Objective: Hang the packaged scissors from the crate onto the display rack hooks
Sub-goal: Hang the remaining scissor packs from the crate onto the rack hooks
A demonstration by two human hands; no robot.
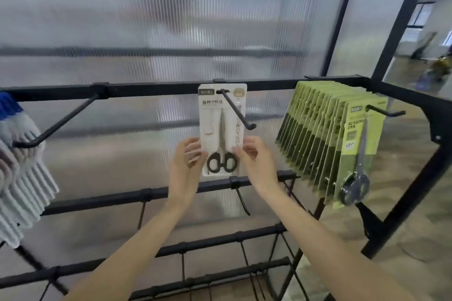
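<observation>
A white scissors pack (221, 127) with black handles hangs far back on the middle hook (238, 111) of the black display rack (156, 88). My left hand (187, 164) pinches the pack's lower left edge. My right hand (254, 159) pinches its lower right edge. Both hands sit just below the hook's upturned tip. The crate is out of view.
Several green scissors packs (327, 139) fill the hook at the right. An empty hook (56, 122) juts out at the left, beside white and blue knitted goods (19, 166). Lower rack bars (146, 195) carry small hooks. A ribbed translucent panel (171, 19) stands behind the rack.
</observation>
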